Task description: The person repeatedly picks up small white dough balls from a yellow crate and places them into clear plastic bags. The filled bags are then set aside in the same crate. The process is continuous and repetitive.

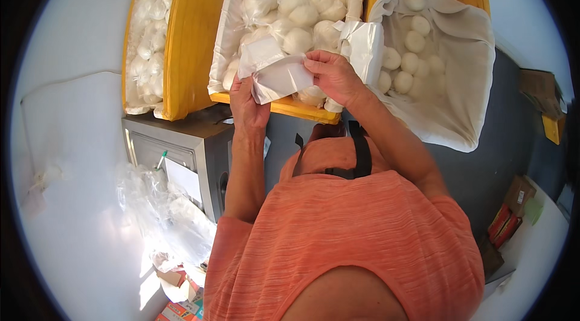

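Note:
Both my hands hold a thin translucent plastic bag (285,78) by its two sides. My left hand (250,101) pinches its lower left edge, and my right hand (335,74) pinches the upper right corner. Below the bag is a cloth-lined yellow box (290,106) full of bagged white steamed buns (297,40). A stack of white plastic bags (369,51) lies over the wall between this box and the one to the right. In that right box, loose white buns (410,63) rest on a pale cloth (457,76).
Another yellow box (192,35) with bagged buns stands at the left on a grey metal cabinet (213,149). Clear plastic bags (167,212) hang by the cabinet, near a green-capped pen (161,159). Cardboard boxes (537,87) are at the far right.

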Demonstrator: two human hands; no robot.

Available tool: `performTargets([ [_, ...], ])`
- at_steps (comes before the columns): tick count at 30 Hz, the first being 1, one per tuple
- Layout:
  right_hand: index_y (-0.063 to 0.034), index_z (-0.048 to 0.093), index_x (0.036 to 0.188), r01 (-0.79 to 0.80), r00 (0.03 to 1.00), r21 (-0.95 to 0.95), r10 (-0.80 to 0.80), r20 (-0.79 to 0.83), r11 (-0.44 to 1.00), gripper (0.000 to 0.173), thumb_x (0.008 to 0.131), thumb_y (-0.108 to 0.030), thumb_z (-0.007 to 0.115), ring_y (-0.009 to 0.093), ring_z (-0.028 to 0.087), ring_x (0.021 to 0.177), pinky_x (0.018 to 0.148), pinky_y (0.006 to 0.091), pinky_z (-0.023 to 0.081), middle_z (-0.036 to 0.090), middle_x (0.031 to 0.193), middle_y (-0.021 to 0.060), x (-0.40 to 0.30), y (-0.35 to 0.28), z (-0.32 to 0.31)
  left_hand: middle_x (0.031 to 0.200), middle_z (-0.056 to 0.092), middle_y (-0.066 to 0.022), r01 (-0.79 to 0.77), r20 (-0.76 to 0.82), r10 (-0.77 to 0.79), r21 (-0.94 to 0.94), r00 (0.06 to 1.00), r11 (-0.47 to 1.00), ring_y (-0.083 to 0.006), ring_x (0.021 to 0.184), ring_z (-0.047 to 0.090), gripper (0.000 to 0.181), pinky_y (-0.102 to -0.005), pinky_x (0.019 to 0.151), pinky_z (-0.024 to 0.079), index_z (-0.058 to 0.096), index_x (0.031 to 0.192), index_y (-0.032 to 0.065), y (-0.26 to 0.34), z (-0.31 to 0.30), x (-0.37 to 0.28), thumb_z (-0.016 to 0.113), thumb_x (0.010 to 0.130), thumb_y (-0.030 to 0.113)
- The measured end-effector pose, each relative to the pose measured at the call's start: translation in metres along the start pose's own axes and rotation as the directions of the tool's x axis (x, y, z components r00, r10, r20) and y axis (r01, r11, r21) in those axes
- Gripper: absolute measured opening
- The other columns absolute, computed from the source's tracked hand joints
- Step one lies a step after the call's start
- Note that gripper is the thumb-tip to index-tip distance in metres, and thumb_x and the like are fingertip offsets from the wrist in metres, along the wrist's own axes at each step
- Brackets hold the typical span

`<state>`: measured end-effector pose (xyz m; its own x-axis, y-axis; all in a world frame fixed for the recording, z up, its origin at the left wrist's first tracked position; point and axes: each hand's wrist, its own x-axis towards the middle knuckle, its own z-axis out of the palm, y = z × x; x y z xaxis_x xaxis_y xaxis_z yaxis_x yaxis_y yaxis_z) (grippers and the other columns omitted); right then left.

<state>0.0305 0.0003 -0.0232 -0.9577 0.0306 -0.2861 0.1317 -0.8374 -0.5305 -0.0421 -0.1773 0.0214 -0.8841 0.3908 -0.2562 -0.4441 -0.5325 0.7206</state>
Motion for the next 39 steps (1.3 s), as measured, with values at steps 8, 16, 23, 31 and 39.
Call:
performTargets([
  [8, 0.0011, 0.061, 0.09, -0.149, 0.93, -0.051, 0.122, -0.348, 0.987, 0.016, 0.078, -0.005, 0.068, 0.012, 0.058, 0.075, 0.064, 0.0256, 0.048, 0.062, 0.085, 0.0046, -0.042, 0.017, -0.047, 0.095, 0.065, -0.0035, 0.384, -0.192, -0.336, 0.353, 0.922, 0.853, -0.0096, 0.081, 0.061, 0.018, -0.0241, 0.074, 0.05, 0.061, 0.105, 0.0, -0.069, -0.076, -0.012, 0.059, 0.089, 0.009],
  [16, -0.0009, 0.065, 0.093, -0.332, 0.895, -0.218, 0.233, -0.379, 0.918, 0.017, 0.08, -0.011, 0.068, 0.01, 0.058, 0.072, 0.061, 0.0264, 0.049, 0.063, 0.083, 0.0036, -0.062, 0.027, -0.092, 0.084, 0.061, 0.0007, 0.401, -0.241, -0.362, 0.781, 0.901, 0.478, -0.0072, 0.072, 0.055, 0.022, -0.0216, 0.061, 0.044, 0.061, 0.103, 0.0019, -0.091, -0.076, -0.022, 0.065, 0.084, 0.014],
  [23, -0.0031, 0.061, 0.08, -0.067, 0.973, -0.527, -0.062, -0.224, 0.847, 0.015, 0.077, -0.011, 0.073, 0.006, 0.054, 0.066, 0.059, 0.0223, 0.045, 0.061, 0.074, -0.0004, -0.08, -0.014, -0.056, 0.088, 0.06, 0.0003, 0.156, 0.162, -0.454, 0.797, 0.876, 0.584, -0.0051, 0.075, 0.052, 0.024, -0.0191, 0.062, 0.04, 0.06, 0.102, 0.0042, -0.088, 0.023, -0.012, 0.068, 0.083, 0.017],
  [31, -0.008, 0.054, 0.069, 0.283, 0.767, -0.027, -0.243, -0.594, 0.959, 0.018, 0.072, 0.0, 0.07, 0.009, 0.05, 0.055, 0.051, 0.0235, 0.042, 0.054, 0.064, -0.0006, -0.095, -0.049, -0.109, 0.068, 0.055, 0.0027, 0.178, 0.109, -0.316, 0.635, 0.943, 0.752, -0.0042, 0.059, 0.048, 0.011, -0.0184, 0.053, 0.038, 0.058, 0.082, 0.006, -0.097, 0.03, 0.011, 0.064, 0.087, 0.014],
  [39, -0.0074, 0.058, 0.075, 0.386, 0.492, -0.164, -0.353, -0.796, 0.908, 0.01, 0.074, 0.001, 0.065, 0.009, 0.051, 0.058, 0.052, 0.0257, 0.045, 0.056, 0.068, -0.0002, -0.131, -0.098, -0.192, 0.066, 0.057, -0.0039, -0.104, 0.096, 0.054, 0.981, 0.994, 0.166, -0.012, 0.059, 0.051, 0.018, -0.0259, 0.056, 0.042, 0.056, 0.078, 0.0018, -0.085, -0.043, 0.06, 0.06, 0.087, 0.017],
])
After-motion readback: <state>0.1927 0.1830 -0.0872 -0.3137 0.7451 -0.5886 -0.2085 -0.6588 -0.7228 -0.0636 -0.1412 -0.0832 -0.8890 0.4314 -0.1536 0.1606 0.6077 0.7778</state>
